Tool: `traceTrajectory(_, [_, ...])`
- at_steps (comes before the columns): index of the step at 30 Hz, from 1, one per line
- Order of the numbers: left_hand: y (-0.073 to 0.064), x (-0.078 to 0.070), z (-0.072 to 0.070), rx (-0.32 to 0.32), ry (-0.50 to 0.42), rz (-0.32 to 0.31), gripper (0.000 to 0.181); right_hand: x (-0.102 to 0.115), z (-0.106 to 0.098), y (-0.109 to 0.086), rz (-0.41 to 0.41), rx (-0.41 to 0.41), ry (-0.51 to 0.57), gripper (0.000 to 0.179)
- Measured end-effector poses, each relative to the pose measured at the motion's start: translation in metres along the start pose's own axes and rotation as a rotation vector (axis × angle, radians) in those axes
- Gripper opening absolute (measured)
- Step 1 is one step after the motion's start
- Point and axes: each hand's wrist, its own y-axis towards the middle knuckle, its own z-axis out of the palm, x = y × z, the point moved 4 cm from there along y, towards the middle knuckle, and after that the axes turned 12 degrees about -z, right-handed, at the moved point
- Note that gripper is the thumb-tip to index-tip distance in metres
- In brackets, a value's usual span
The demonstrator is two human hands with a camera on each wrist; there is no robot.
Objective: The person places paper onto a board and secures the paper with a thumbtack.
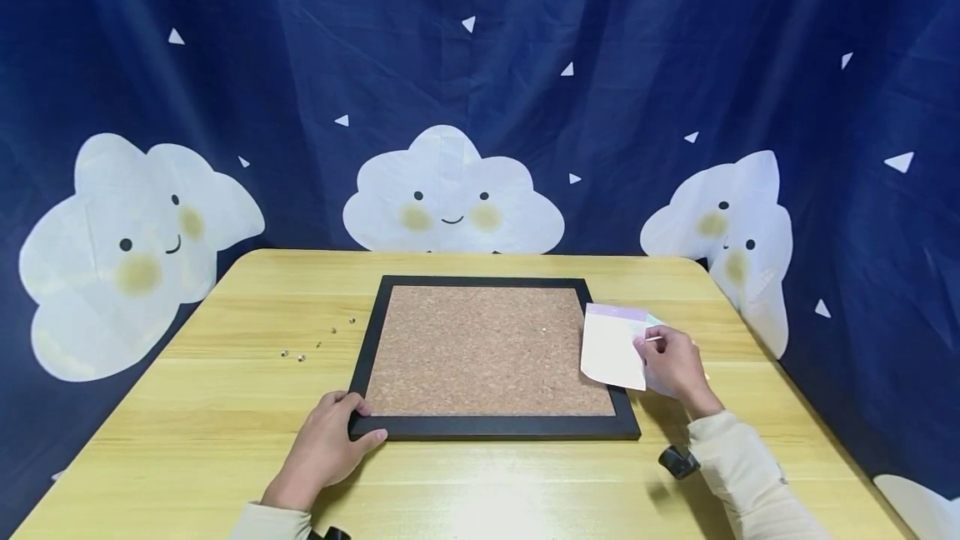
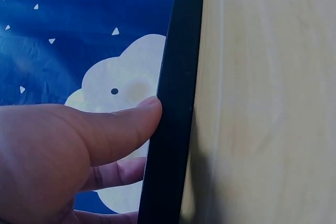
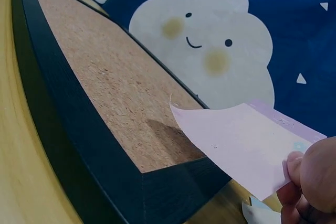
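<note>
A cork board (image 1: 487,348) in a black frame (image 1: 495,428) lies flat on the table. My left hand (image 1: 322,447) grips its near left corner, the thumb along the front edge and the fingers at the left side. In the left wrist view the thumb (image 2: 123,129) presses the black edge. My right hand (image 1: 675,363) pinches a pale paper sheet (image 1: 613,350) with a purple strip along its top, between thumb and fingers. That sheet overhangs the board's right side, one corner curling up in the right wrist view. More paper (image 3: 260,213) shows partly behind and below the right hand.
Several small shiny metal pieces (image 1: 302,358) lie on the wooden table (image 1: 187,440) left of the board. A tiny white speck (image 1: 543,329) is on the cork. A dark blue curtain (image 1: 480,48) with clouds hangs behind and around the table.
</note>
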Motion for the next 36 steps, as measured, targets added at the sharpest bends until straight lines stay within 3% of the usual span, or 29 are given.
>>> traceTrajectory(18, [-0.001,0.000,-0.001,0.005,0.012,-0.002,0.031,0.011,0.021,-0.003,-0.041,0.009,0.057,0.020])
traceTrajectory(36, [0.000,0.001,0.000,-0.004,0.011,0.007,0.031,0.017,0.032,-0.005,-0.066,0.043,0.049,0.014])
